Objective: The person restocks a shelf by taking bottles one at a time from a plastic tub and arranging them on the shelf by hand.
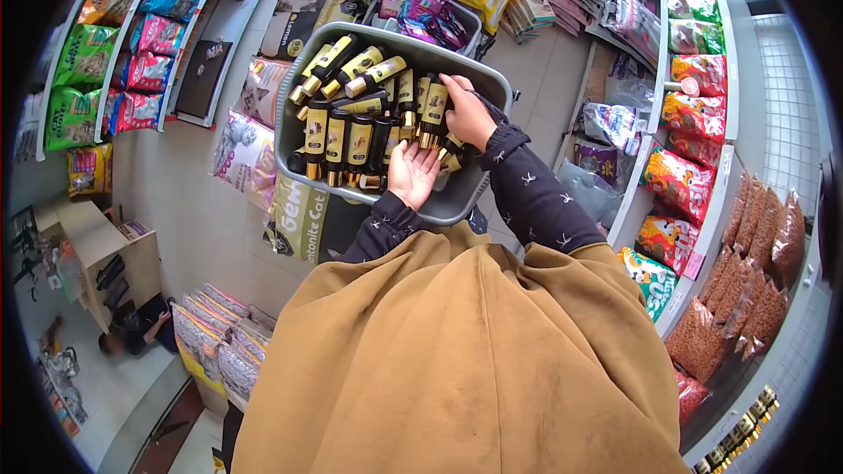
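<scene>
grey tub [303, 79] propped on cat-litter bags [299, 211], keeping black-and-gold bottles [338, 136] within reach. right hand [465, 114] clasped around one bottle [433, 110] at the row's end; left hand [411, 174] released, palm up, steadying neighbours.

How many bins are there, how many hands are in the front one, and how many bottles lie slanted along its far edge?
Grey bins: 2, front bin and rear bin
Hands in the front bin: 2, left hand and right hand
Slanted bottles on the far edge: about 4
Total: about 8
</scene>
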A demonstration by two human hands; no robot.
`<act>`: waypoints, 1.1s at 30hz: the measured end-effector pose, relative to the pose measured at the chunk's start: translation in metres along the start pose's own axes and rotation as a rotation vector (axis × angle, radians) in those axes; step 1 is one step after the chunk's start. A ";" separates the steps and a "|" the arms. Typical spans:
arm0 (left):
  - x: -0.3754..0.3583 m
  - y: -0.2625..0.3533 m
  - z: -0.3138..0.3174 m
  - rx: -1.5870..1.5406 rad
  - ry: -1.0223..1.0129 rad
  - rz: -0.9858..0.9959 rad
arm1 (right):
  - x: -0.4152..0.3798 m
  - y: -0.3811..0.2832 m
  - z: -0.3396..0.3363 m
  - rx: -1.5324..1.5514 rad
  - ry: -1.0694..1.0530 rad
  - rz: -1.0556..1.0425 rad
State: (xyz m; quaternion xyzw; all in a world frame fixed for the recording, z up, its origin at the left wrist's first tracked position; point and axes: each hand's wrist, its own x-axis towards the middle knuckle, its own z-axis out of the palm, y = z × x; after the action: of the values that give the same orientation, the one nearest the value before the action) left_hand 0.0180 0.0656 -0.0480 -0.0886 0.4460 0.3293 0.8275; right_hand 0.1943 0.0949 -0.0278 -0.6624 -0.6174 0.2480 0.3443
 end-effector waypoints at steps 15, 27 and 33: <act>-0.106 0.068 -0.045 0.483 0.171 0.777 | 0.000 -0.100 0.024 0.116 -0.045 -0.136; -0.099 0.086 -0.039 0.239 0.255 0.664 | 0.045 -0.149 0.081 0.099 -0.243 -0.137; -0.094 0.097 -0.037 0.166 0.123 0.679 | 0.031 -0.127 0.068 0.292 -0.109 -0.098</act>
State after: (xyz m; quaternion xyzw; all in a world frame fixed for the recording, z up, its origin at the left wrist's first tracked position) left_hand -0.1038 0.0805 0.0197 0.1125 0.5241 0.5425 0.6468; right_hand 0.0643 0.1353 0.0290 -0.5599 -0.6240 0.3536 0.4149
